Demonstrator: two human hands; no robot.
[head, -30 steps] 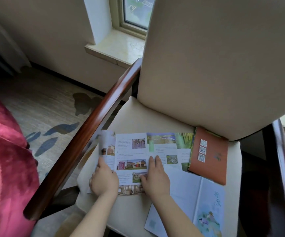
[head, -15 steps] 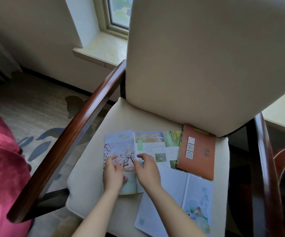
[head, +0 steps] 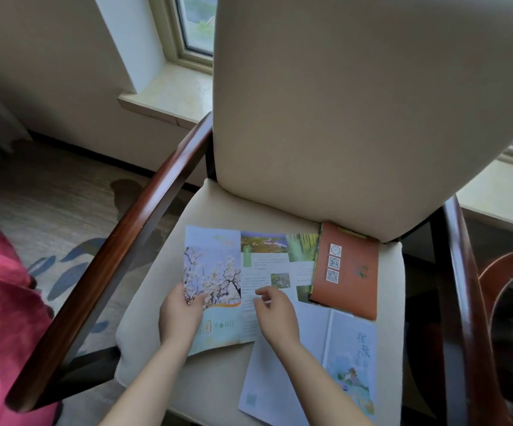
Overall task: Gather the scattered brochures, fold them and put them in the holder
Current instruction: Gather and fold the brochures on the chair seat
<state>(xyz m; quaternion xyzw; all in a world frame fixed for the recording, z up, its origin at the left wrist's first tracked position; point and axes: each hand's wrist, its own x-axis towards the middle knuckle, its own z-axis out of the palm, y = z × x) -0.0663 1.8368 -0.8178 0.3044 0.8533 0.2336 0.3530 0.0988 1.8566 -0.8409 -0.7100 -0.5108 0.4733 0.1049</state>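
Observation:
A blossom brochure (head: 215, 265) lies partly folded on the cream chair seat (head: 163, 290), its left panel turned over the inner pages. My left hand (head: 180, 318) grips that panel's lower left edge, thumb on top. My right hand (head: 275, 315) rests on the inner page beside it, fingers loosely curled. An orange folded brochure (head: 352, 272) lies against the chair back at the right. A pale blue brochure (head: 335, 370) lies open at the seat's front right. No holder is in view.
Dark wooden armrests (head: 117, 256) flank the seat on both sides. The tall cream backrest (head: 356, 112) rises behind the brochures. A red fabric mass (head: 0, 302) sits at the left over patterned carpet. A window sill (head: 169, 93) lies behind.
The brochure's left panel has been folded over the inner pages, showing the blossom cover. My left hand now holds its edge; my right hand has lifted its fingers a little.

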